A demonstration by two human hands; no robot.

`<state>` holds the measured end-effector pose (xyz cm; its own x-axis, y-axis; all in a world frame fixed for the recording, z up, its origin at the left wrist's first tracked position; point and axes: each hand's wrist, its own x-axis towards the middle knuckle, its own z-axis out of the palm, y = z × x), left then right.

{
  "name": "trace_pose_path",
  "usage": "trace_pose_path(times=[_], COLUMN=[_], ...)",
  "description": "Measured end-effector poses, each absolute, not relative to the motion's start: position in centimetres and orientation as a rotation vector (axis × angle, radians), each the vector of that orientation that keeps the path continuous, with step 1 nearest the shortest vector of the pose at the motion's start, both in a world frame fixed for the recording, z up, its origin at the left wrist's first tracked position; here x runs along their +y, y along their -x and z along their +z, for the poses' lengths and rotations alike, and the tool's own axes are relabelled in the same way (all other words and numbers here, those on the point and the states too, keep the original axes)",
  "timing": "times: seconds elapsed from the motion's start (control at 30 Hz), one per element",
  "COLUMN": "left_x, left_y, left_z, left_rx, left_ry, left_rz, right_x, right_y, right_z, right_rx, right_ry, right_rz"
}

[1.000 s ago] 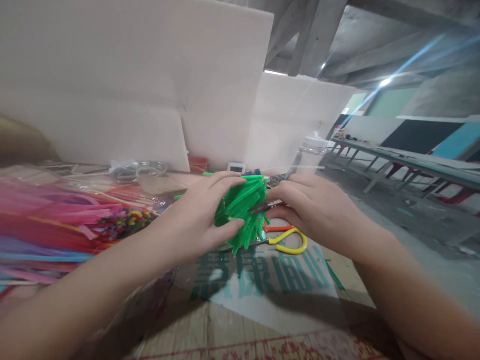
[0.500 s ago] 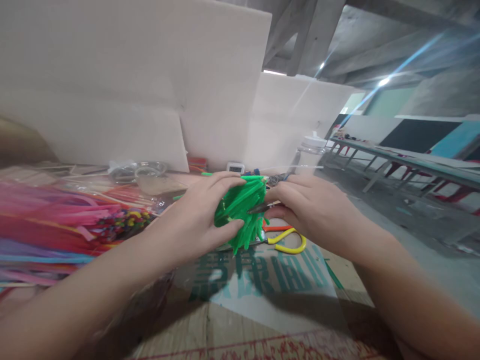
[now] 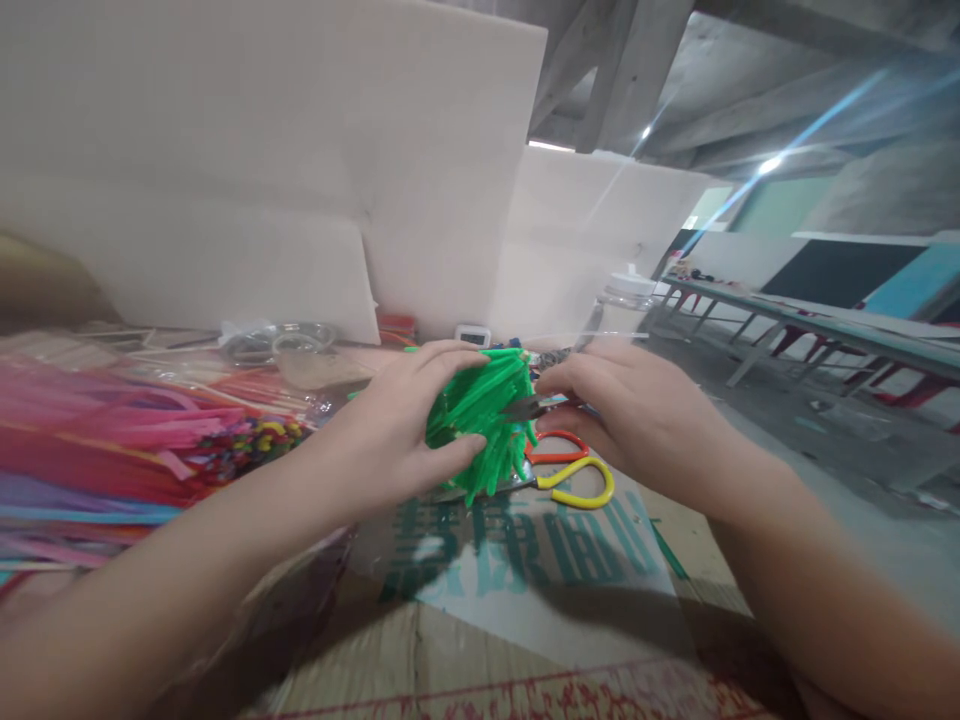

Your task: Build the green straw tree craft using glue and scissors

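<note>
My left hand [image 3: 397,430] is wrapped round a bundle of bright green pipe cleaners [image 3: 480,415], held just above the cardboard table top [image 3: 525,610]. Beside it, my right hand [image 3: 630,415] pinches a small pair of metal pliers [image 3: 536,405] whose tip pokes into the bundle's right side. Right below the bundle lie scissors [image 3: 574,480] with one yellow and one orange handle loop.
A thick heap of pink, red and purple pipe cleaners [image 3: 97,450] fills the left. Clear plastic cups [image 3: 296,355] and a plastic jar [image 3: 622,300] stand at the back before white foam boards [image 3: 300,170]. Long tables [image 3: 817,325] stretch off at the right.
My right hand has lifted a little and drawn back to the right, so the orange scissor loop shows below it. The left hand keeps its hold on the green bundle.
</note>
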<state>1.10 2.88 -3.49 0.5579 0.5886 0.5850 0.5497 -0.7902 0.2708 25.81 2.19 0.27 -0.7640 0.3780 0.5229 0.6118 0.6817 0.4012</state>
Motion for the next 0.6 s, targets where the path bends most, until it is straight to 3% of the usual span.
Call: trace_pose_path(times=[0.6], left_x=[2.96], left_y=[-0.81], left_z=[-3.25], left_rx=[1.011], left_ry=[-2.729], left_rz=[0.967], right_x=[2.65], right_y=[-25.29], right_z=[-0.44], right_rx=[-2.553], right_ry=[0.613], right_rz=[-0.826])
